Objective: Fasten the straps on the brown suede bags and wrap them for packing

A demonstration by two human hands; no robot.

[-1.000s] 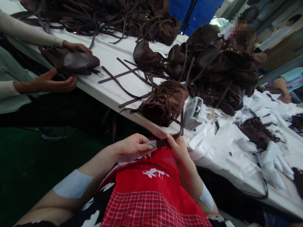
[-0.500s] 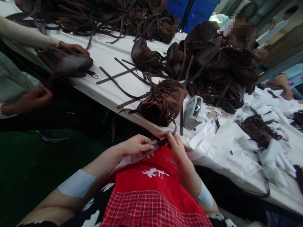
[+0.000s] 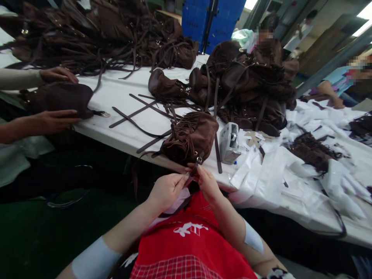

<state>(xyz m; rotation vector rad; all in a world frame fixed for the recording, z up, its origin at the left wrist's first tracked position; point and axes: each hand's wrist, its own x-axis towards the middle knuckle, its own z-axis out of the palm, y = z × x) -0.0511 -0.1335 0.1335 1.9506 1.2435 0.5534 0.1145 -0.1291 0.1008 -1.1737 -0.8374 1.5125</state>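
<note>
Pinching brown strap point(image 3: 192, 175), left hand point(image 3: 165, 190), right hand point(image 3: 207, 185), fringed bag point(image 3: 190, 137) beside

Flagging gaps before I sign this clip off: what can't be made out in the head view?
Head view only.
End of the strap: pinched between left hand and right hand, covered by fingertips.
The grey device beside the fringed bag: too small to identify.
The heaped bags behind: overlapping, count unclear.

Dark brown fringed bag point(image 3: 190, 137), white table point(image 3: 128, 131), red checked apron point(image 3: 188, 252)
</note>
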